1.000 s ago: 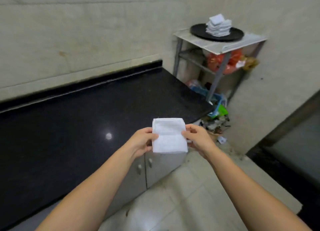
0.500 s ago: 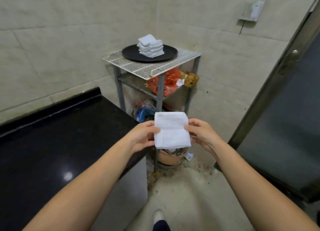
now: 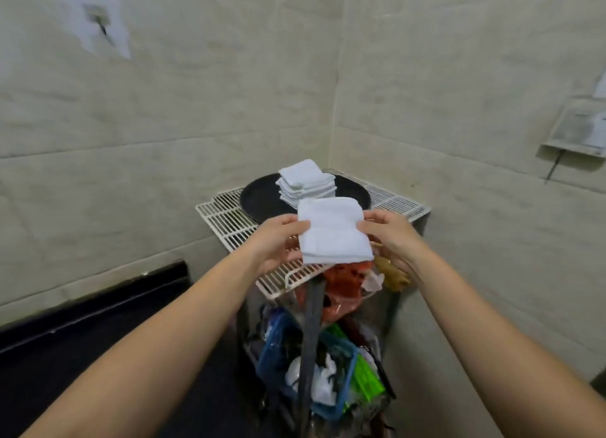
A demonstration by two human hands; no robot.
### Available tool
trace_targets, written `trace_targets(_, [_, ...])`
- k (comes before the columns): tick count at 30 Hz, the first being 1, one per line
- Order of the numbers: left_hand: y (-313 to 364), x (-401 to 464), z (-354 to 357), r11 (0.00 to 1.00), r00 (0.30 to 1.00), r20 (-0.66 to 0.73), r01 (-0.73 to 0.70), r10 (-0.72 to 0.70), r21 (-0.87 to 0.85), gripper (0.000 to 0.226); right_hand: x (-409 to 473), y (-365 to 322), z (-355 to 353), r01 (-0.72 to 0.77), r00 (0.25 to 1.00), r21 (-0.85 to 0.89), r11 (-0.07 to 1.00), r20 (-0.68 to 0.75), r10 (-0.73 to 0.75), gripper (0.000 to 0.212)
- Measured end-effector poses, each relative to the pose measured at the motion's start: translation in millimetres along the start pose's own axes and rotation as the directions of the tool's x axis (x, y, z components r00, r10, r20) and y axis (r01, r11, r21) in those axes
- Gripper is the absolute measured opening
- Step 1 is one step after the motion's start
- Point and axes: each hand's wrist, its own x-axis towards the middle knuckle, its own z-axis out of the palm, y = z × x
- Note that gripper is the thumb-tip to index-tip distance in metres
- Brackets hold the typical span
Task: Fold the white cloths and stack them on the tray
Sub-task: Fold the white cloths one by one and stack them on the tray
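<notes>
A folded white cloth [image 3: 333, 231] is held in the air between both hands, just in front of the rack. My left hand [image 3: 275, 240] pinches its left edge and my right hand [image 3: 392, 237] pinches its right edge. Behind it a round black tray [image 3: 259, 198] lies on the white wire rack top [image 3: 226, 221]. On the tray stands a stack of several folded white cloths [image 3: 306, 183]; the held cloth hides the tray's near rim.
The rack stands in the corner of two tiled walls. Its lower shelves hold an orange bag [image 3: 344, 286], a blue basket [image 3: 282, 345] and green packaging [image 3: 367, 378]. A black countertop [image 3: 98, 339] runs along the left. A wall fixture [image 3: 577, 132] sits at right.
The view has turned from the countertop to the rack and come much closer. Both hands carried the folded cloth up to the tray; the grip is unchanged.
</notes>
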Motion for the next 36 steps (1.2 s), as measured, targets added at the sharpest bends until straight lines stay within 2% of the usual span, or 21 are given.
trace_targets(4, [36,61,-2,0.996,0.982,-0.167,-0.085,0.083,-0.006,0.007,97,-24,9,0.043,0.991,0.008,0.999,0.123,-0.043,0.014])
trace_targets(9, [71,141,-6,0.987,0.925,-0.345,-0.154,0.163,0.054,0.008,221,-47,21,0.085,0.967,-0.047,0.995,0.245,-0.071,0.013])
trace_targets(13, [85,192,-9,0.988,0.869,-0.47,-0.125,0.155,0.094,0.011,297,-51,29,0.082,0.946,-0.081,0.993,0.321,-0.052,0.011])
trace_targets(18, [69,221,-12,0.982,0.824,-0.556,-0.005,0.111,0.189,0.009,339,-28,35,0.073,0.91,-0.193,0.978,0.415,0.014,0.011])
trace_targets(22, [58,230,-15,0.972,0.778,-0.62,0.06,0.098,0.228,0.02,351,-8,36,0.09,0.891,-0.264,0.96,0.452,0.041,0.018])
trace_targets(26, [56,230,-16,0.97,0.77,-0.632,0.083,0.083,0.229,0.017,351,-3,33,0.11,0.87,-0.291,0.95,0.49,0.049,0.008])
trace_targets(27, [56,228,-17,0.97,0.769,-0.634,0.08,0.087,0.23,0.017,349,-6,32,0.124,0.875,-0.294,0.948,0.483,0.035,0.006])
trace_targets(29, [59,218,-18,0.96,0.744,-0.656,0.077,0.123,0.268,0.015,346,-15,30,0.192,0.897,-0.318,0.929,0.44,-0.035,0.018])
trace_targets(31, [63,201,-21,0.945,0.698,-0.696,0.082,0.172,0.316,0.013,335,-32,29,0.314,0.911,-0.359,0.879,0.375,-0.173,0.026])
trace_targets(33, [65,177,-29,0.94,0.661,-0.722,0.074,0.203,0.332,0.014,315,-51,36,0.426,0.884,-0.346,0.836,0.355,-0.303,0.027])
trace_targets(36, [62,118,-47,0.939,0.623,-0.746,0.053,0.234,0.339,0.012,262,-70,71,0.582,0.787,-0.293,0.758,0.437,-0.436,0.021])
